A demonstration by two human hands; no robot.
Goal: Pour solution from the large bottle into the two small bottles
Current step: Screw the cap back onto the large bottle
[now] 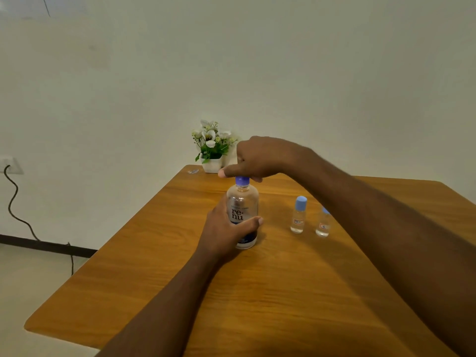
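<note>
Head view: we see the large bottle (242, 202), clear with a dark "re-nu" label and a blue cap (242, 180), upright on the table (283, 292). Our left hand (224, 231) wraps its lower body. Our right hand (260, 157), arched above, pinches the cap. Right of this grip stand a small bottle (298, 217) and a second small bottle (322, 224).

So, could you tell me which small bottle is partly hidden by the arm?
The right small bottle: the right forearm covers part of its blue cap. The left small bottle, nearer the large bottle, shows fully.
</note>
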